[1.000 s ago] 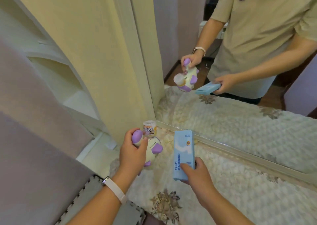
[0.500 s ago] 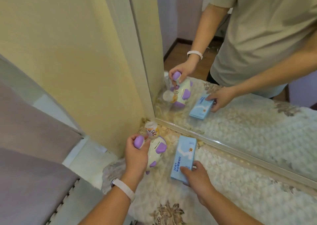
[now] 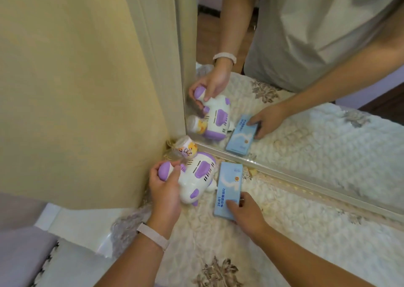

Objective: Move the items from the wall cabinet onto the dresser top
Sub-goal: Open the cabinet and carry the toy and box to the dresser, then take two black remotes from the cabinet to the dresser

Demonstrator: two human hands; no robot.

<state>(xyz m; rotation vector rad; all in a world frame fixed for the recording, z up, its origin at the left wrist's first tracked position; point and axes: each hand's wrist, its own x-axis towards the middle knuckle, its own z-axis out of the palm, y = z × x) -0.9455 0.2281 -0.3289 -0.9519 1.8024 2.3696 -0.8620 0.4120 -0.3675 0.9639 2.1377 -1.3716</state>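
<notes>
A white and purple toy plane lies on the quilted dresser top, close to the mirror's corner. My left hand grips its purple nose end. A small cartoon-printed jar stands just behind the plane, against the wall. To the right a flat light-blue box lies on the cloth, pointing at the mirror. My right hand holds the box's near end, thumb on top.
A mirror runs along the back of the dresser and repeats both hands and items. A cream cabinet side rises at the left. The dresser's front left edge drops to a purple floor.
Both hands came down and forward. The plane and the blue box went from being held above the cloth to resting on it near the mirror.
</notes>
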